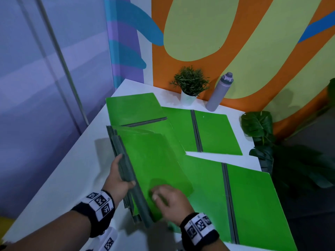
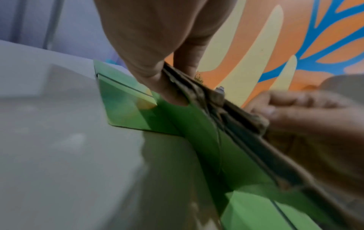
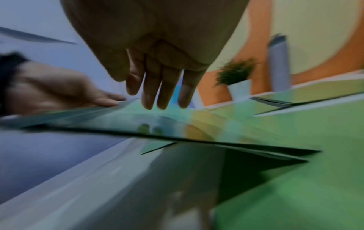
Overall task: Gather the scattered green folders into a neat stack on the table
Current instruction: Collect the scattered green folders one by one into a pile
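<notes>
Several green folders with grey spines lie on the white table [image 1: 76, 160]. My left hand [image 1: 120, 178] grips the grey spines of a gathered bundle of folders [image 1: 154, 165], tilted up off the table; in the left wrist view the thumb and fingers [image 2: 155, 77] pinch those spines [image 2: 216, 105]. My right hand [image 1: 168, 200] hovers just above the bundle's green cover, fingers straight in the right wrist view [image 3: 163, 93], holding nothing. One open folder [image 1: 213, 131] lies at the back right, another [image 1: 250, 200] at the front right, and one more [image 1: 132, 107] at the back left.
A small potted plant [image 1: 189, 86] and a grey water bottle [image 1: 219, 92] stand at the table's far edge against the painted wall. Large dark leaves [image 1: 257, 124] sit beyond the table's right side. The table's left edge runs close to my left hand.
</notes>
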Tool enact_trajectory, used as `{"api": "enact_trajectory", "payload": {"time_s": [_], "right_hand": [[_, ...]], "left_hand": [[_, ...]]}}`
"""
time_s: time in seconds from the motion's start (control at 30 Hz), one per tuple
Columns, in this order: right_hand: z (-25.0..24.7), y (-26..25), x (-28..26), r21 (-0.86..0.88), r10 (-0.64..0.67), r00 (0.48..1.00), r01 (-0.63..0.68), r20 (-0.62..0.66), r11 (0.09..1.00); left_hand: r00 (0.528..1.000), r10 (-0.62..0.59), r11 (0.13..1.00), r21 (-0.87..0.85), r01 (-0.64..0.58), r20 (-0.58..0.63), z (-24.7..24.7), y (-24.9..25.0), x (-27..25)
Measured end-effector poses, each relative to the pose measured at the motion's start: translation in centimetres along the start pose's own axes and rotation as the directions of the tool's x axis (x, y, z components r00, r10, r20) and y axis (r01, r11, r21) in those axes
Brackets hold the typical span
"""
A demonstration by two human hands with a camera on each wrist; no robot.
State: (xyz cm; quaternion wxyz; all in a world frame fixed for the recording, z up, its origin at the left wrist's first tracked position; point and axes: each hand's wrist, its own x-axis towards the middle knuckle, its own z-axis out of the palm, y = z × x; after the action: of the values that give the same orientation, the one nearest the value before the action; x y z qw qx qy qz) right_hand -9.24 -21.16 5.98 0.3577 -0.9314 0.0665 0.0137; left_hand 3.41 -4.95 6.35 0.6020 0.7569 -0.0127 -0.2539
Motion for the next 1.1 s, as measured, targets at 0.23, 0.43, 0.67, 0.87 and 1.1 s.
{"api": "enact_trajectory", "payload": {"time_s": [0.23,0.43,0.67,0.87,1.1], "right_hand": [[-5.9,6.6,0.6,0.564,0.689,0.723,-0.551,-0.045,0.615],[-6.9,9.9,-2.3,0.753,0.821,0.567,-0.571,0.075,0.326],[-4.9,10.5,-3.6,0.791,0.894,0.446,-0.563,0.045,0.241],[-5.2,11.8,-4.2,0.826,0.899,0.439,-0.510,0.008,0.241],[-5.5,12.0,-3.7,0.844,0.925,0.375,-0.476,-0.058,0.246]], "left_hand": [[0.951,0.064,0.992,-0.120,-0.028,0.302,0.6,2.5,-0.4],[0.898,-0.064,0.997,0.070,0.038,0.435,3.1,2.8,1.4],[0.921,-0.190,0.518,0.831,-0.201,0.341,3.4,-1.2,7.3],[0.933,-0.234,0.084,0.962,-0.261,0.274,0.7,-3.5,8.9],[0.875,-0.167,0.254,0.877,-0.407,0.454,0.7,-4.6,5.2]]}}
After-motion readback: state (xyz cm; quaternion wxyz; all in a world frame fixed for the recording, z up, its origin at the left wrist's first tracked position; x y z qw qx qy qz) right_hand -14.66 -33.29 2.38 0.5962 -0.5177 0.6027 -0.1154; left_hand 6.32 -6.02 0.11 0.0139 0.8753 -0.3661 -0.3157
